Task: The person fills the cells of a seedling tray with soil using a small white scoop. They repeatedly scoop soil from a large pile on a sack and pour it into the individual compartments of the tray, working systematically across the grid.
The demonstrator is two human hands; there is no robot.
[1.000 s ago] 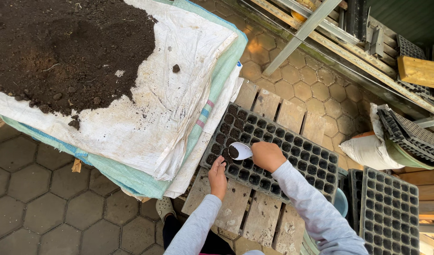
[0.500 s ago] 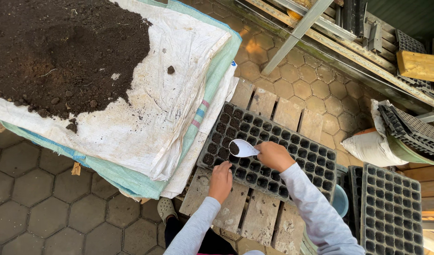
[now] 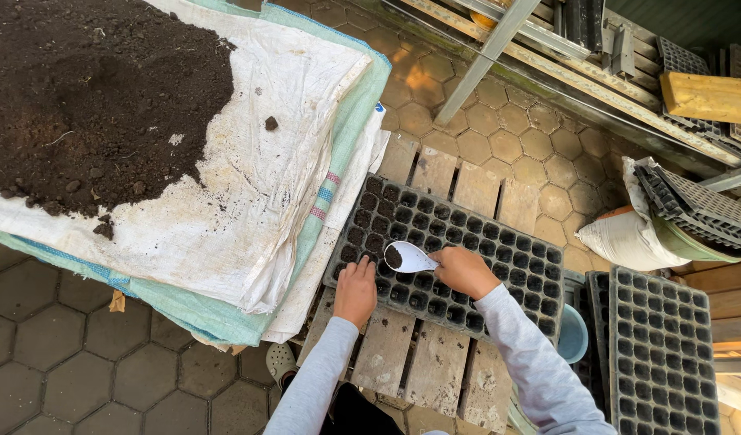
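Note:
A black seedling tray (image 3: 499,242) with many small cells lies on a wooden pallet (image 3: 435,173). My right hand (image 3: 465,270) grips a small white scoop (image 3: 409,257) holding a little dark soil, tipped over the tray's left cells. My left hand (image 3: 355,290) rests on the tray's near left edge, fingers curled on the rim. Some cells at the left hold soil. A big heap of dark soil (image 3: 89,89) lies on white woven sacks (image 3: 250,185) to the left.
A second black cell tray (image 3: 660,354) lies at the right, with a blue container (image 3: 574,334) between the trays. A white sack (image 3: 624,238) and stacked trays (image 3: 693,205) sit beyond it. Wooden and metal bars cross the top. Hexagonal paving surrounds everything.
The scoop has shifted slightly along the tray's left cells with my right hand. My left hand stays at the tray's near left edge.

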